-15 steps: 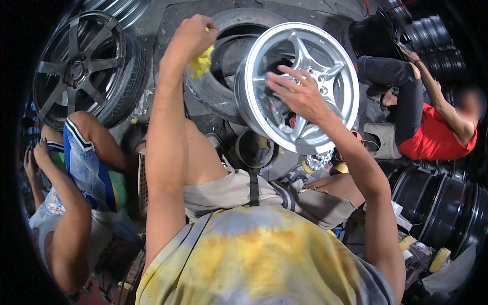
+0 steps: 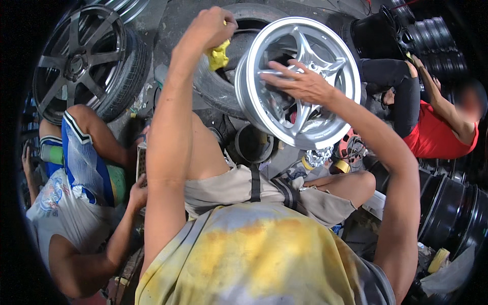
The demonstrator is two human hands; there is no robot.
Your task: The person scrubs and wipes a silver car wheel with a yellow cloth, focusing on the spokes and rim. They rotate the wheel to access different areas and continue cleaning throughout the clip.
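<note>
A silver alloy wheel rim point(image 2: 304, 44) with star-like spokes rests tilted on a worn grey tyre point(image 2: 211, 91) in front of me. My left hand point(image 2: 214, 26) is raised beside the rim's far left edge, its fingers closed round a bunched yellow cloth point(image 2: 219, 56) that hangs below it. Over the rim's spokes, near the hub, my right hand point(image 2: 301, 85) is spread with nothing in it. Motion slightly blurs its fingers, and whether they touch the metal I cannot tell.
A dark spoked wheel point(image 2: 76, 63) leans at the left beside another tyre point(image 2: 133, 71). A seated person point(image 2: 66, 218) is at my left, another in red point(image 2: 437, 132) at my right. A dark bucket point(image 2: 253, 145) stands below the rim. Black rims point(image 2: 450, 208) lie lower right.
My left hand has moved right and slightly up with the cloth, nearer the rim. My right hand has shifted slightly. The person at the left has brought one arm toward me.
</note>
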